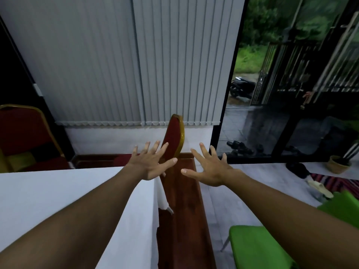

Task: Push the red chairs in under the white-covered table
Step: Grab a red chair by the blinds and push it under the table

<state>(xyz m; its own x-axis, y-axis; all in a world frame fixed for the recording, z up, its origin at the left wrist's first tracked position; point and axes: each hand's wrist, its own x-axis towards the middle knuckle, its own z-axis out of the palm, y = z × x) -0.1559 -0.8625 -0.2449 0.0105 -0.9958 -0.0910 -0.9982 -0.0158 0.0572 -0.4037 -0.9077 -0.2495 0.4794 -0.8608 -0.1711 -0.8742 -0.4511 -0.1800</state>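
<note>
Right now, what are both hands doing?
Left hand: open, fingers spread, holding nothing.
Right hand: open, fingers spread, holding nothing.

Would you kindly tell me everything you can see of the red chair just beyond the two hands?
The red chair shows mainly its backrest, seen nearly edge-on: dark red padding, seemingly fabric, framed by a glossy gold-coloured rim. It leans to the right at the far end of the white-covered table, before the grey blinds. Part of its red seat shows to the left, low behind the table edge. The left hand, fingers spread, overlaps its lower part; contact cannot be confirmed. Its legs are hidden.
</note>
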